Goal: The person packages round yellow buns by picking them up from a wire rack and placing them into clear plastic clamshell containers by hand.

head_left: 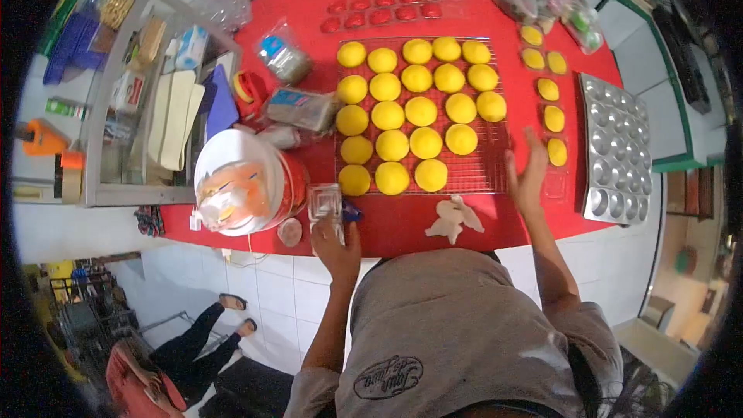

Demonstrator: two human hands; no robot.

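Rows of yellow round buns (420,111) sit on a wire cooling rack (484,170) on the red tabletop. To the right of the rack, my right hand (528,178) is open with its fingers apart, close to a yellow bun in a clear plastic tray (556,152). An unfilled clear tray (556,186) lies just below that one. My left hand (336,251) reaches the stacked clear plastic trays (325,200) at the front edge, its thumb apart and its fingertips at the stack. A small dark blue item (351,210) lies beside them.
A crumpled white cloth or paper (454,219) lies before the rack. A white tub (240,178) stands left, near filled plastic bags (300,110). Packed red pieces (385,9) lie at the back, a metal muffin tin (617,151) at right. Another person (147,375) sits lower left.
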